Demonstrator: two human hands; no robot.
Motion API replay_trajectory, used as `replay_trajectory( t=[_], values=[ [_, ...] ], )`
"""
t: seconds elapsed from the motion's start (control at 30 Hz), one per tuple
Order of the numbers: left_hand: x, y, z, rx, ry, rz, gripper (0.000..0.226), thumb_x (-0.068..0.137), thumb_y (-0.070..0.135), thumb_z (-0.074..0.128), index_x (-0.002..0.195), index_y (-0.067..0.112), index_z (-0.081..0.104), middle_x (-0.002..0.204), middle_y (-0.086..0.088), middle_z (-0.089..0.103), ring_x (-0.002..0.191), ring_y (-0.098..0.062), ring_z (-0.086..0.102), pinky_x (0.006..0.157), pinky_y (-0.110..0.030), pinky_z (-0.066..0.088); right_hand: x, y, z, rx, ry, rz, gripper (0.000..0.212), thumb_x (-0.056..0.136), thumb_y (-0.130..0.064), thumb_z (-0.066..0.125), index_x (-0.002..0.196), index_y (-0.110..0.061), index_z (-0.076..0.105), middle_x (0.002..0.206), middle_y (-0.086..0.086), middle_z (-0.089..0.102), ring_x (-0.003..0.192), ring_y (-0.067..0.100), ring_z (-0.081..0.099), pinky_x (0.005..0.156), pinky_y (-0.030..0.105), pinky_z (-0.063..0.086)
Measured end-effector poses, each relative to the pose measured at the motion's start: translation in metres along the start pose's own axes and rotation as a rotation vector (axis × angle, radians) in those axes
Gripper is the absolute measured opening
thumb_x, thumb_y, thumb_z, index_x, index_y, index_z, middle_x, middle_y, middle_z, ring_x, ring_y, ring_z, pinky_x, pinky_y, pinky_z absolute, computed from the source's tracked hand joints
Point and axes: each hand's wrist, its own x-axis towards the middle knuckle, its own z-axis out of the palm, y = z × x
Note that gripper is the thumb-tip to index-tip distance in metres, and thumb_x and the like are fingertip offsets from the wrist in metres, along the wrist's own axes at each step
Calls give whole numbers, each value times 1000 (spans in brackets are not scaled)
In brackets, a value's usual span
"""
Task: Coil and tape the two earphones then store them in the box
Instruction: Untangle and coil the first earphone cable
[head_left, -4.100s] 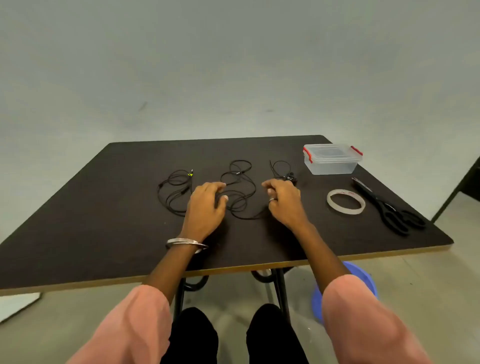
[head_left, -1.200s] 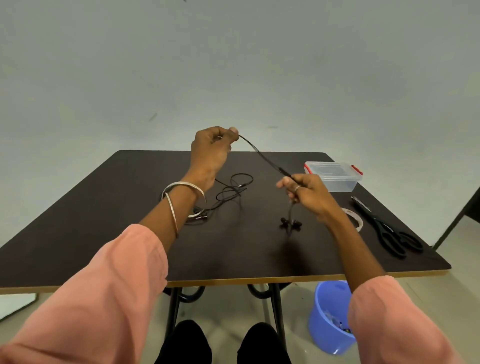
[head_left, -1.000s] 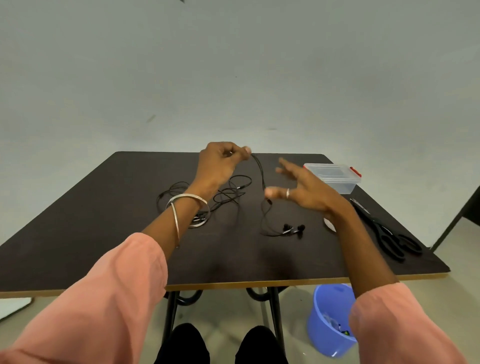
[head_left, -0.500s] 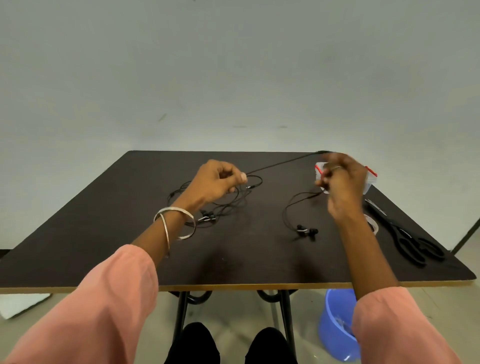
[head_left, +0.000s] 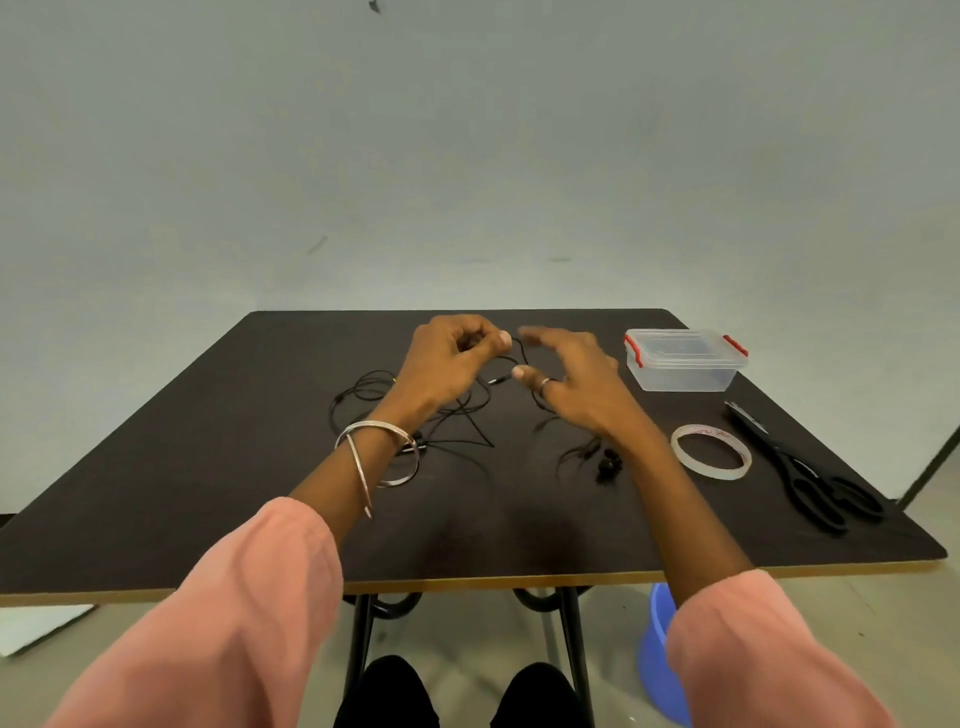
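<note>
Left hand (head_left: 447, 364) pinching one black earphone cable (head_left: 524, 353) above the table (head_left: 182, 467) centre, right hand (head_left: 576, 384) spread open beside it; lidded box (head_left: 683, 361) near the far right corner.

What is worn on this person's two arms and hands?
Both arms wear loose salmon-pink sleeves pushed up the forearm. The left wrist carries two thin silver bangles. The right hand has a silver ring on one finger.

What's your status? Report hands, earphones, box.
Left hand pinching an earphone cable; right hand open beside it. Nothing coiled or taped. Box lidded, empty. No obstruction.
</note>
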Motion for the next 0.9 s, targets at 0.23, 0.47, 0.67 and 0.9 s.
replay_trajectory(
  t=[0.23, 0.47, 0.67, 0.9],
  values=[
    [-12, -7, -8, 6, -93, -52, 24, 95, 30, 58, 85, 15, 75, 50, 23, 58, 49, 2, 46, 54, -11, 35, -2, 11, -12, 427, 301, 67, 23, 97, -16, 50, 80, -19, 65, 76, -5, 66, 69, 5, 60, 71, 25, 49],
    [-18, -27, -13, -59, -53, -134, 26, 96, 27, 57, 84, 11, 75, 50, 19, 57, 49, -3, 41, 54, -18, 37, -6, 33, -29, 584, 728, 433, 24, 94, -12, 48, 86, -11, 70, 76, -1, 65, 68, 16, 58, 68, 30, 51],
    [-10, -15, -1, 22, 111, -72, 24, 95, 25, 59, 79, 15, 74, 46, 17, 54, 42, -1, 41, 50, -13, 35, -9, 30, -10, -212, 91, 336, 61, 86, -30, 67, 140, -20, 41, 144, 10, 40, 132, 34, 32, 105, 53, 30],
    [-11, -8, 2, 68, 22, 53, 23, 94, 26, 59, 79, 17, 74, 50, -1, 52, 47, -11, 36, 48, -22, 30, 0, 2, 12, 141, 35, -40, 26, 84, -34, 70, 108, -25, 68, 109, -9, 70, 111, 10, 58, 100, 47, 41]
  ],
)
